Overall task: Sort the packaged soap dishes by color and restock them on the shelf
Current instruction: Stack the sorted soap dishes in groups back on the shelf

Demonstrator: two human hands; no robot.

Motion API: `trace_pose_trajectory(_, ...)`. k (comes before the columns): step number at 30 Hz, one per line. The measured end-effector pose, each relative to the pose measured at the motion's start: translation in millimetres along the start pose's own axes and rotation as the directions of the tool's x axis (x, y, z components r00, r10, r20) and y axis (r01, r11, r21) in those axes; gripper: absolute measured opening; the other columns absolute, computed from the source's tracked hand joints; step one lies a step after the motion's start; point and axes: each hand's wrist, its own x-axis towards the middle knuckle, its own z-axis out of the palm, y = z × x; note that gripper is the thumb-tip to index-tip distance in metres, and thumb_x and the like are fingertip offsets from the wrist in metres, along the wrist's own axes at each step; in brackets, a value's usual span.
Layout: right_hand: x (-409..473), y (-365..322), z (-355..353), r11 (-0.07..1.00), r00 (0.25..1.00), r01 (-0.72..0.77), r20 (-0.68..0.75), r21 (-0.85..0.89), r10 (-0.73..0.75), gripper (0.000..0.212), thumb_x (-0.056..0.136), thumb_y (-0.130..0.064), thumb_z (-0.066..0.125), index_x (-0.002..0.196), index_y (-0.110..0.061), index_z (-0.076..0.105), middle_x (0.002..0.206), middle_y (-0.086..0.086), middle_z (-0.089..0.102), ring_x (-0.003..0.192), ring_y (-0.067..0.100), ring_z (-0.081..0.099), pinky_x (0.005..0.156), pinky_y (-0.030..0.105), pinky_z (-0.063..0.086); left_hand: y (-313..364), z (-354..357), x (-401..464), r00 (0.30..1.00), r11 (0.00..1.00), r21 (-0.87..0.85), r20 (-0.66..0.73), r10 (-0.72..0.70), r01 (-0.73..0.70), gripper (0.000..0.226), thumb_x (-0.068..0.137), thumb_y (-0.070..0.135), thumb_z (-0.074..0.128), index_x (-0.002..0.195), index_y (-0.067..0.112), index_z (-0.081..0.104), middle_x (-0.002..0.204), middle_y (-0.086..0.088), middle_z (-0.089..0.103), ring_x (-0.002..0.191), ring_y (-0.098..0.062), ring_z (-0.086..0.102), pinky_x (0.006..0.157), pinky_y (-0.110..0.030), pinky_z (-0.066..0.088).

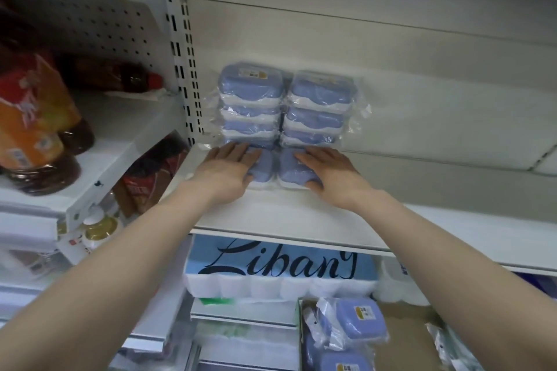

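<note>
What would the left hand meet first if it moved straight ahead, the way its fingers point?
Probably the left stack of blue soap dishes: the left hand points toward its base. Depth is unclear.

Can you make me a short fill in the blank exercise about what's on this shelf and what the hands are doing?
1. The soap dishes stacked on the shelf are all ____ in color.
2. They stand in ____ side-by-side stacks against the back wall.
3. The left hand and right hand each rest on one ____ in front of the stacks.
4. The toilet paper pack sits on the shelf ____ the hands.

Missing words: blue; two; soap dish; below
</note>
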Motion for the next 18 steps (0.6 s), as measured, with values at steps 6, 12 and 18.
trace_pose_trajectory(6,-6,-1,16,1.000,1.000,-0.009,0.002,-0.014,0.009,0.062,0.099,-0.027,0.046,0.155,-0.023,0.020,0.162,0.006,0.018,0.146,0.031,0.018,0.117,0.041,0.016,3,13,7,0.999,0.998,0.047,-0.047,-0.027,0.029,0.060,0.102,0.039,0.032,0.154,0.031,0.006,0.163,0.000,0.005,0.149,-0.027,0.004,0.119,-0.044,0.009)
trace_pose_trajectory(12,-11,2,13,0.999,1.000,0.000,-0.002,-0.035,0.000,0.060,0.099,-0.030,0.043,0.155,-0.023,0.022,0.161,0.006,0.020,0.146,0.031,0.020,0.117,0.043,0.019,6,13,0,0.991,0.999,0.030,-0.136,-0.014,0.018,0.057,0.101,0.034,0.038,0.154,0.026,0.019,0.161,-0.004,0.018,0.146,-0.030,0.016,0.118,-0.045,0.015)
trace_pose_trajectory(18,-49,20,2,1.000,0.995,0.029,-0.095,0.000,-0.029,0.055,0.100,-0.025,0.046,0.153,-0.016,0.031,0.156,0.014,0.032,0.142,0.037,0.031,0.115,0.045,0.024,35,13,-33,0.908,0.997,-0.059,-0.418,0.020,-0.049,0.040,0.084,0.011,0.058,0.123,0.005,0.061,0.127,-0.017,0.061,0.114,-0.041,0.057,0.099,-0.047,0.044)
